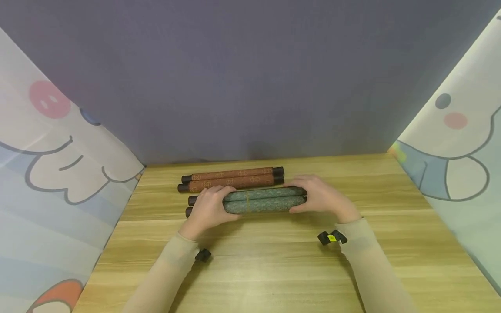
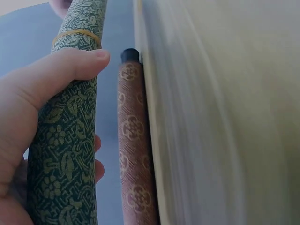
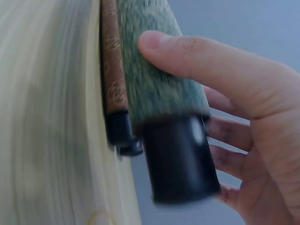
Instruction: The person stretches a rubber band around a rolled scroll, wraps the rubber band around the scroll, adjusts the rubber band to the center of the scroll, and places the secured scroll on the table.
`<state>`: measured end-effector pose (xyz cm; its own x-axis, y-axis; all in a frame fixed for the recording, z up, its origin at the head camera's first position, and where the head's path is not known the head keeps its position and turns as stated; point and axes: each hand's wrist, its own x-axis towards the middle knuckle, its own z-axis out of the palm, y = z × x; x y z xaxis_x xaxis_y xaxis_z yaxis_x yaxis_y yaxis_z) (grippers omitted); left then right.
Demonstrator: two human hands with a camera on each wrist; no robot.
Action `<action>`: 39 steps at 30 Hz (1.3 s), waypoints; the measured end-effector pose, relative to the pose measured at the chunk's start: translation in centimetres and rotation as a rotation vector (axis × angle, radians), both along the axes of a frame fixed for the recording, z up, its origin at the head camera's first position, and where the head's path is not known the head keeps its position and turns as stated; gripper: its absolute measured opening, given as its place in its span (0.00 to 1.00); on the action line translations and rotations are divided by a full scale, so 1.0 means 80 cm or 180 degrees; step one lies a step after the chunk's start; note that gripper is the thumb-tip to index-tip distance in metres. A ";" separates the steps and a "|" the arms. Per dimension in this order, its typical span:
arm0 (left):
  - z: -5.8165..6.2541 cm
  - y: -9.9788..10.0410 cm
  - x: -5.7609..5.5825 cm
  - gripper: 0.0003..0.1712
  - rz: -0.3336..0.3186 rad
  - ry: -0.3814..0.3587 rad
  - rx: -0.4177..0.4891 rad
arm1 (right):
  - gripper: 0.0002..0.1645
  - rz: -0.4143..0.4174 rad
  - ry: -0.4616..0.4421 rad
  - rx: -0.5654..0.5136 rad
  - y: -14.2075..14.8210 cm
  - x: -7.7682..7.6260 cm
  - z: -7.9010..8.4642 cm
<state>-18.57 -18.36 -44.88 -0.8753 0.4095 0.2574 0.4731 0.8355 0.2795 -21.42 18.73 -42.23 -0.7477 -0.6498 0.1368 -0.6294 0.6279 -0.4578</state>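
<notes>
Two green brocade scrolls (image 1: 266,204) with dark end knobs lie side by side between my hands, raised off the tabletop. A thin yellow band (image 2: 77,35) loops around the green fabric. My left hand (image 1: 209,206) grips the pair near the left end, thumb along the near side. At the right end my right hand (image 1: 318,195) holds them, its thumb (image 3: 164,49) pressed on the fabric above a black knob (image 3: 183,161). Just behind, two reddish-brown patterned scrolls (image 1: 231,180) with black knobs rest together on the table.
The wooden table (image 1: 254,269) meets a grey wall panel (image 1: 258,87) at the back. Cartoon-printed sheets (image 1: 462,174) flank both sides. A thin yellow loop (image 3: 101,215) shows on the table surface in the right wrist view.
</notes>
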 end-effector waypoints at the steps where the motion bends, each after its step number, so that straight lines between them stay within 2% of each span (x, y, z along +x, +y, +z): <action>1: -0.001 -0.003 0.001 0.50 -0.0004 -0.0027 -0.0002 | 0.47 0.0006 0.0007 0.0012 0.004 0.001 -0.002; 9: -0.011 -0.023 0.006 0.50 -0.0120 -0.0363 0.0029 | 0.44 -0.0076 0.0048 -0.0002 0.032 -0.001 -0.010; 16: -0.019 -0.035 0.010 0.49 -0.0228 -0.0533 0.0051 | 0.29 -0.0248 0.0196 -0.0157 0.049 -0.010 -0.017; 20: -0.022 -0.036 0.008 0.48 -0.0257 -0.0643 -0.0020 | 0.27 -0.0472 0.0149 -0.0166 0.061 -0.013 -0.025; 25: -0.025 -0.035 0.007 0.48 -0.0288 -0.0748 -0.0056 | 0.28 -0.0871 -0.0076 -0.0201 0.071 -0.017 -0.034; 30: -0.027 -0.036 0.007 0.50 -0.0292 -0.0794 -0.0037 | 0.30 -0.1220 -0.0122 -0.0197 0.074 -0.023 -0.045; 39: -0.023 -0.036 0.009 0.50 -0.0278 -0.0892 -0.0059 | 0.30 -0.1549 -0.0117 -0.0193 0.076 -0.027 -0.062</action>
<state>-17.87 -21.21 -46.71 -0.8724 0.4888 0.0022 0.4500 0.8013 0.3944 -23.62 24.82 -47.22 -0.9676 -0.2156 0.1316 -0.2525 0.8166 -0.5191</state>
